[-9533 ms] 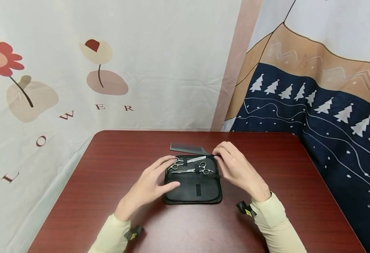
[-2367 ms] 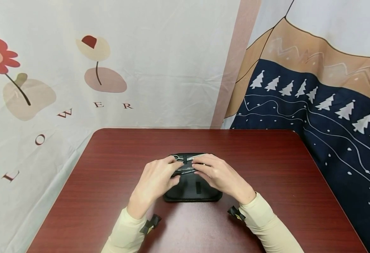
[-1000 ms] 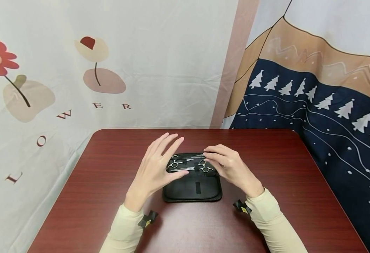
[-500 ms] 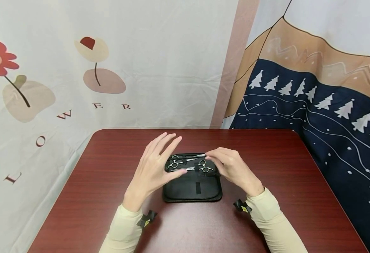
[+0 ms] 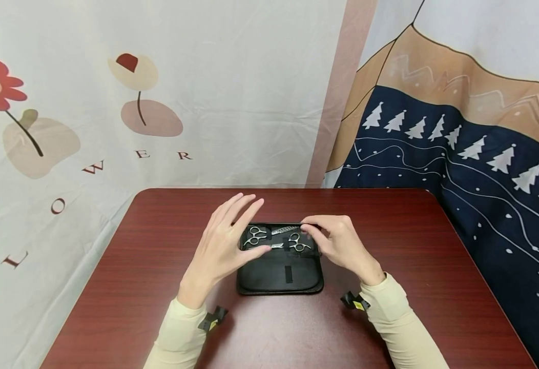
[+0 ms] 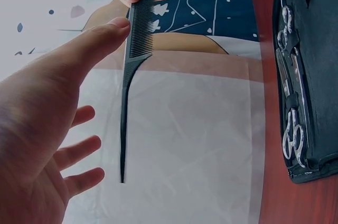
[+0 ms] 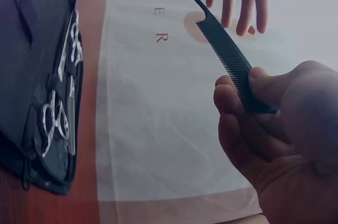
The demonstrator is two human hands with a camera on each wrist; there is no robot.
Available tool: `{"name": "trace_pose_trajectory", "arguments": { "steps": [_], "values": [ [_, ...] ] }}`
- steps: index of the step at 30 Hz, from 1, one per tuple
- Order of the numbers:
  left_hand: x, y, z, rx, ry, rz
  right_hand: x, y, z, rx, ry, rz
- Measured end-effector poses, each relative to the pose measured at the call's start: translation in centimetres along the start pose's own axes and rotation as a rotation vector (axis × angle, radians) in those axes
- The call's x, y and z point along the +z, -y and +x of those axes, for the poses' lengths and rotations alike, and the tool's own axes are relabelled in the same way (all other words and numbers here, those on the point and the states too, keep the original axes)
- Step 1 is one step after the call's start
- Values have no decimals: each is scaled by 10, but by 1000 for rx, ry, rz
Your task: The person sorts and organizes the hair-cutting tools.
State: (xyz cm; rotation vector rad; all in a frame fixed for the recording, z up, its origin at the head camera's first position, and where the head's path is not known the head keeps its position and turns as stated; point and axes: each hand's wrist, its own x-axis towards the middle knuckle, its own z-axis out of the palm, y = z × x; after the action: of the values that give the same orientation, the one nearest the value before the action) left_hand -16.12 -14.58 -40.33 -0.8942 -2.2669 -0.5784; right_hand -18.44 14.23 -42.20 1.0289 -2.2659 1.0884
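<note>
My right hand (image 5: 343,248) pinches the toothed end of a black rat-tail comb (image 7: 232,60) between thumb and fingers. Held above the table, the comb points its thin tail toward my left hand (image 5: 219,248). That hand's fingers are spread and it grips nothing; its thumb is close to the comb (image 6: 138,31) in the left wrist view, contact unclear. Under both hands lies an unfolded black case (image 5: 269,281). Silver scissors (image 5: 300,247) and a second pair with toothed blades (image 5: 254,237) are strapped into its far half. Seen edge-on, the comb barely shows in the head view.
The case rests on a reddish-brown wooden table (image 5: 389,318). Behind stand a pale flower-print curtain (image 5: 251,102) and a navy and tan tree-print curtain (image 5: 403,159). An empty black loop (image 5: 289,274) is on the case's near half.
Earlier the hands were close together over the case; they have since drawn apart. The left fingers spread open. Over the last second, the comb has turned in my right hand.
</note>
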Motion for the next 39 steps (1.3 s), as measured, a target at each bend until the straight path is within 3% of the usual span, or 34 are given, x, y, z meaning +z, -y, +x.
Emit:
{"name": "trace_pose_trajectory", "arguments": {
  "steps": [7,11,20,39],
  "values": [
    [0,2,1,24,-13,-43,0,4,-2,311,46,318],
    [0,2,1,28,-13,-61,-3,4,-1,402,62,415],
    [1,3,1,27,4,-62,-7,3,1,490,99,550],
    [8,7,-8,38,49,-3,-9,4,0,515,125,560]
  ]
}}
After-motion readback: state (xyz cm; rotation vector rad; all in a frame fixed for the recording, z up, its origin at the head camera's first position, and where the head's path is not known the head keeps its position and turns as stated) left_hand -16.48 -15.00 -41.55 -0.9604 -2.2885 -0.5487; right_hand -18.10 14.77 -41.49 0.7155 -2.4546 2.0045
